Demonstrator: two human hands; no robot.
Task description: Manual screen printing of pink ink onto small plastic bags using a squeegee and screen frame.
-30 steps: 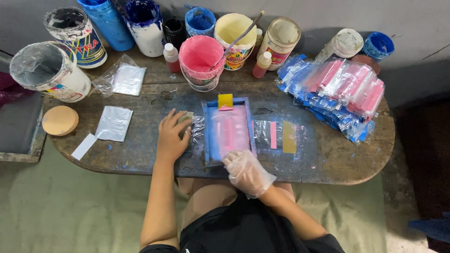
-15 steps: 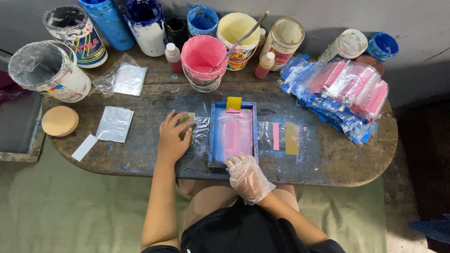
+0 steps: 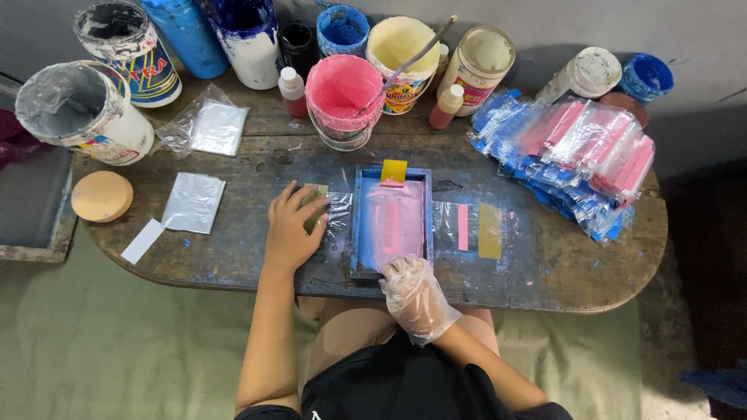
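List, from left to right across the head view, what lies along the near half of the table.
Round tan disc → silver foil pouch → bare left hand → blue-framed screen → clear bag with pink and yellow stripes.

Single head-worn view, looking steeply down from above the seated person onto the counter (image 3: 545, 264), at about arm's reach. The person's lap and forearms enter at the lower edge; the counter's far rim and the grey wall (image 3: 700, 47) close the top. Green floor (image 3: 117, 350) shows below left.
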